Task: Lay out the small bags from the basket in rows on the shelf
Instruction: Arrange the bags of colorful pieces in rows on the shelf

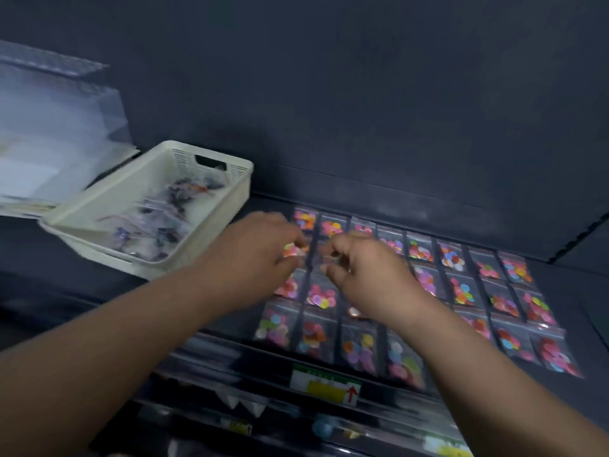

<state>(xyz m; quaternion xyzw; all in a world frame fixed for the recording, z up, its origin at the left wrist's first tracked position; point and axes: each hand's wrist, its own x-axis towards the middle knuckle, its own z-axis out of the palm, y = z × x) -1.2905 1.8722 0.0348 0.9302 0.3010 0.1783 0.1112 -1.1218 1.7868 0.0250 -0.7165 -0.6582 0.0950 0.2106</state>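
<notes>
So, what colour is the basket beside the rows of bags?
The basket is cream white; the head view shows it.

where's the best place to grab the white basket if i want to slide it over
Probably the handle slot in the far end wall of the basket. Hook fingers through from above; the rim over that cut-out is bare and forms a bar. Loose small bags lie inside, so keep it level.

**Your shelf and its load**

You are looking down on a dark shelf (575,286). Small bags (461,291) of coloured discs are lying flat on it in rows, side by side. A cream basket (244,192) is sitting left of the rows, just beside them, and a clear box (56,136) is standing at the far left.
</notes>
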